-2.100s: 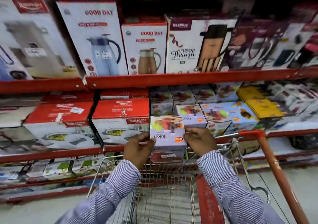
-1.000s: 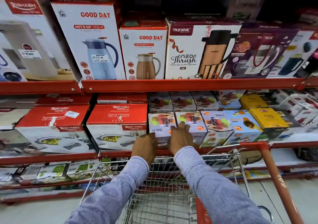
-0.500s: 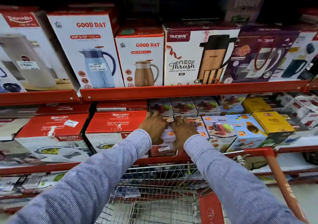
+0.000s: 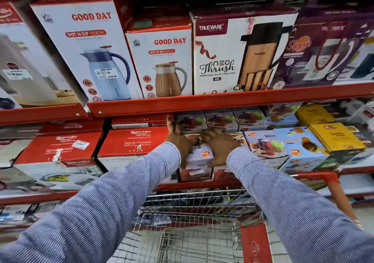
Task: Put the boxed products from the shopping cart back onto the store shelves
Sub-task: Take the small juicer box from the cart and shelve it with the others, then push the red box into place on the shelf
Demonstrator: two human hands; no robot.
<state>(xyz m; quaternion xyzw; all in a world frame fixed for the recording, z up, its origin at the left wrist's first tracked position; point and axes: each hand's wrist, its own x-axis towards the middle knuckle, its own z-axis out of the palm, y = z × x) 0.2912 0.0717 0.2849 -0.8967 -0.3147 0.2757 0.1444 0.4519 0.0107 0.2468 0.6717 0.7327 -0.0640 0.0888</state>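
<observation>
Red store shelves (image 4: 222, 101) fill the frame, jug cartons up top, red casserole boxes (image 4: 133, 143) centre-left. Mid-frame, left hand (image 4: 179, 141) and right hand (image 4: 219, 143) lie flat, fingers spread, on the white fruit-printed juicer box (image 4: 199, 161), above the wire cart (image 4: 192, 222).

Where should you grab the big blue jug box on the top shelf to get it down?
Probably by its two tall side edges, coming straight from the front. The Good Day 1000 ml box stands tall and leaning, its front face wide and flat, so one hand on each side would steady it. The smaller Good Day box sits close on its right, so fingers may need to slide it forward first.
</observation>
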